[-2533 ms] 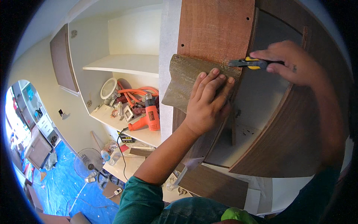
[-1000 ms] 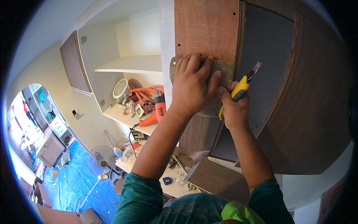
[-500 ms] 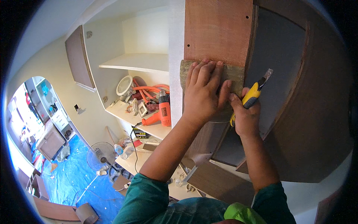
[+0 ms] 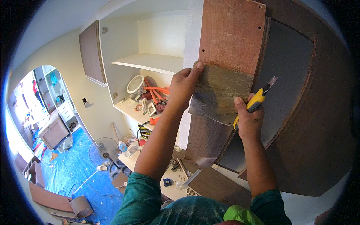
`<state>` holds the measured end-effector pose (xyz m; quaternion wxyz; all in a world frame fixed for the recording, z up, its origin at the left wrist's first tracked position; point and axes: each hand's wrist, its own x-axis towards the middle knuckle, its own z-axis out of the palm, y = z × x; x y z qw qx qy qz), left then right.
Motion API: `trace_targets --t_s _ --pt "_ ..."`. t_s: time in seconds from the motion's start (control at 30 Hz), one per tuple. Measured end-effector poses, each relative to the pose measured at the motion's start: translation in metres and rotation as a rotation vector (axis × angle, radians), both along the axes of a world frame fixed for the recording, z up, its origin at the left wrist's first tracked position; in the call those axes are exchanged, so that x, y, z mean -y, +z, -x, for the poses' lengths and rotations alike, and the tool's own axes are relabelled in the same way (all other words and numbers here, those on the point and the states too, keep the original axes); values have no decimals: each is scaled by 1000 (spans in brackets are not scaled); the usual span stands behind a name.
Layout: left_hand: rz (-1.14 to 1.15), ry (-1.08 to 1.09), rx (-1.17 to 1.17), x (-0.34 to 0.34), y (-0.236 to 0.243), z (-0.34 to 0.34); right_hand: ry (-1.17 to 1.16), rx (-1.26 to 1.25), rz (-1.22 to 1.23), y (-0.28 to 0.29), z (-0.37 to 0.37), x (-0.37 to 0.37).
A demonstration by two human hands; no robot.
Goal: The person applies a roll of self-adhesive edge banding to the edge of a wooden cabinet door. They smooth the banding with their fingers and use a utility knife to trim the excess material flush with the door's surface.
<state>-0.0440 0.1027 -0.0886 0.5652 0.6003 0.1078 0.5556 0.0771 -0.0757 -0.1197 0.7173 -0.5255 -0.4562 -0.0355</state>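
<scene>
A reddish-brown wooden panel (image 4: 232,33) with dark screw holes stands upright before me. Across its lower part lies a flap of brown sheet (image 4: 221,93), its dull back facing me. My left hand (image 4: 182,88) is closed on the flap's upper left corner, thumb on top. At the flap's right edge, my right hand (image 4: 249,122) is wrapped round a yellow and grey utility knife (image 4: 257,100). The blade sticks out up and to the right, apart from the sheet. The right thumb is by the sheet's edge; whether it pinches the sheet I cannot tell. Darker wood-grain facing (image 4: 208,138) continues below the flap.
White shelves (image 4: 150,62) on the left hold a round light fitting (image 4: 135,84), orange hose (image 4: 159,90) and a partly hidden orange tool (image 4: 154,120). Below are a cluttered board with a blue tape measure (image 4: 167,182), a fan (image 4: 105,152) and blue floor sheeting (image 4: 67,172).
My left hand has gone from lying flat on the curled sheet to gripping its upper left corner. The flap now shows more widely. The knife stays in my right hand; the view has shifted.
</scene>
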Motion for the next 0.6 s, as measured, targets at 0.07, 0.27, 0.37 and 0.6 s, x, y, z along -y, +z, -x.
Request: trace_targets --t_s 0.07,0.27,0.37,0.6 --pt "-9 -3 -35 -4 6 3 8 -26 -27 0 3 -1" --pt "26 -24 -27 16 12 -6 -72 -36 33 -6 -4 1" --pt "76 -47 -2 20 -1 -8 -125 -63 -2 -8 -7 1" --pt "146 -71 230 38 -30 -29 -162 43 82 -3 -24 12"
